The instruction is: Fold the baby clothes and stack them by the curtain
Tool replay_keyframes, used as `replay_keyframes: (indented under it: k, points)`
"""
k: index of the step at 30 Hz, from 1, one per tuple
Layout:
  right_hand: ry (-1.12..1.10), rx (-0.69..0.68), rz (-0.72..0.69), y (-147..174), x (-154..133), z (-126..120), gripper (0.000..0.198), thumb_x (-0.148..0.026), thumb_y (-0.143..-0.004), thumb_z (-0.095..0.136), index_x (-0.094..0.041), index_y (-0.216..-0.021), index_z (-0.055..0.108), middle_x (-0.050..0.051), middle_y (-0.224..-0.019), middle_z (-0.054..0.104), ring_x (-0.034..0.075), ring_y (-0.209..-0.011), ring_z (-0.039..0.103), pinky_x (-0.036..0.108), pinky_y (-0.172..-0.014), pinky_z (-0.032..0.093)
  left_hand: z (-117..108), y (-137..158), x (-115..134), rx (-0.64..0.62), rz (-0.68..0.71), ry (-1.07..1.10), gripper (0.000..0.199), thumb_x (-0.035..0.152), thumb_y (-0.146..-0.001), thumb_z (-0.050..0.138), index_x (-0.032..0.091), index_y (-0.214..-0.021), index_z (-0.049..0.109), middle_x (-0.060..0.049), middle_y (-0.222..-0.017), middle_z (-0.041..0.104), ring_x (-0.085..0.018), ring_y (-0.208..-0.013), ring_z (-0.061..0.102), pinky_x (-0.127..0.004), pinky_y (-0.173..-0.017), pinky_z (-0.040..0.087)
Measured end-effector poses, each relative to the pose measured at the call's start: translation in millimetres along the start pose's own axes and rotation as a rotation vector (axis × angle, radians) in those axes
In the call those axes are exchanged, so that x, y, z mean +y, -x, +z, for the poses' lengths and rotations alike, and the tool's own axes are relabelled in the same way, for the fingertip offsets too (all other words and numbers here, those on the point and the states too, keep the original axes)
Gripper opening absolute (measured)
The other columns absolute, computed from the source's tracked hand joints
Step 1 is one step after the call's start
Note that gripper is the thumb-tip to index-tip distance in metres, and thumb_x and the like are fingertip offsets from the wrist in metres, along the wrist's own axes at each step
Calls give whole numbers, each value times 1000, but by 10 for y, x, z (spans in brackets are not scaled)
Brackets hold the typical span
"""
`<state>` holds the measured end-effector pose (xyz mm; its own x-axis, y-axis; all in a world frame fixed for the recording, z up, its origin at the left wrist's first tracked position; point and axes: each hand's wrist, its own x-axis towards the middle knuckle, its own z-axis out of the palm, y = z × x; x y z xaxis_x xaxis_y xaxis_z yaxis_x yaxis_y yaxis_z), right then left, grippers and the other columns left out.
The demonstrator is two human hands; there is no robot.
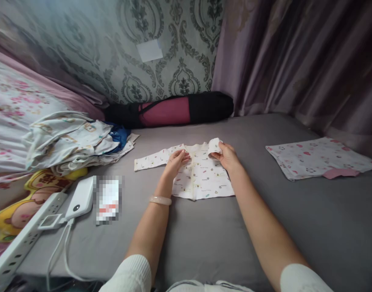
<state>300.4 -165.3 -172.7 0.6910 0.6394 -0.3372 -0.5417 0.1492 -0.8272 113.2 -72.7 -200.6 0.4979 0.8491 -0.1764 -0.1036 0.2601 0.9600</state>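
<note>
A small white baby shirt (204, 182) with a tiny coloured print lies spread out on the grey sheet in front of me. One long sleeve stretches out flat to the left. My right hand (227, 156) pinches the other sleeve, which is folded inward over the shirt's upper right side. Over the left half of the chest is my left hand (176, 160), fingers extended and holding nothing. Whether its fingers touch the cloth I cannot tell. A pale bangle (160, 200) circles my left wrist.
Left stand a pile of clothes (73, 134), a white power bank (81, 196) with cables, a power strip (28, 231) and a yellow plush toy (22, 202). A folded printed cloth (313, 156) lies right. Against the wall rests a black and maroon bag (167, 110).
</note>
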Motion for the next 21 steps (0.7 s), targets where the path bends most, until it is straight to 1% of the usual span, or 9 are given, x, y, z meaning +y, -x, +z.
replay_keyframes:
  k: [2, 4, 6, 10, 13, 15, 17, 19, 21]
  points:
    - [44, -28, 2, 23, 84, 63, 10, -14, -87, 57, -20, -85, 50, -5, -68, 60, 9, -51, 58, 25, -51, 58, -19, -2, -26, 31, -22, 33, 35, 39, -87, 63, 12, -109, 57, -14, -103, 67, -16, -90, 68, -32, -90, 53]
    - [86, -54, 10, 54, 175, 125, 11, -14, -88, 56, -22, -89, 48, -6, -67, 59, 8, -49, 57, 26, -55, 59, -20, -8, -48, 50, -25, 31, 42, 41, -88, 62, 13, -118, 54, -13, -102, 67, -17, -91, 68, -32, -88, 53]
    - [115, -100, 1, 92, 267, 178, 12, -15, -88, 56, -22, -93, 47, -6, -70, 60, 8, -53, 59, 27, -62, 60, -17, -10, -65, 46, -13, 11, 48, 43, -88, 61, 15, -125, 52, -13, -103, 67, -18, -94, 68, -31, -88, 53]
    - [196, -228, -41, 153, 426, 231, 19, -20, -88, 58, -23, -104, 48, 1, -94, 66, 11, -78, 67, 28, -78, 58, -23, -14, -85, -5, 30, -38, 54, 47, -87, 60, 18, -132, 51, -12, -107, 66, -19, -101, 66, -32, -91, 51]
    - [362, -313, -79, 179, 504, 227, 22, -26, -90, 55, -22, -111, 50, 8, -114, 65, 15, -99, 66, 30, -88, 54, -39, -28, -105, -39, 46, -44, 54, 45, -88, 59, 20, -135, 50, -10, -105, 67, -18, -99, 65, -32, -91, 51]
    - [527, -385, -157, 198, 536, 214, 25, -29, -91, 51, -19, -115, 53, 11, -120, 64, 17, -106, 63, 33, -93, 51, -51, -43, -127, -49, 64, -49, 53, 42, -87, 61, 21, -135, 50, -7, -98, 67, -16, -94, 65, -31, -90, 52]
    - [747, -452, -295, 226, 556, 201, 29, -29, -92, 47, -17, -116, 57, 12, -120, 65, 19, -110, 62, 36, -98, 48, -61, -60, -157, -57, 97, -76, 51, 37, -85, 63, 21, -132, 53, -5, -92, 67, -15, -90, 65, -31, -88, 52]
    - [968, -500, -470, 261, 574, 196, 33, -27, -92, 44, -15, -117, 61, 12, -123, 64, 20, -114, 59, 36, -103, 43, -65, -81, -195, -63, 132, -126, 44, 34, -84, 64, 19, -124, 60, -5, -93, 68, -15, -89, 64, -31, -88, 52]
    - [1133, -535, -623, 298, 594, 199, 38, -25, -93, 38, -12, -121, 61, 14, -130, 60, 20, -122, 53, 34, -109, 36, -64, -106, -239, -65, 161, -189, 36, 34, -83, 64, 15, -113, 66, -8, -100, 69, -17, -93, 64, -31, -88, 52]
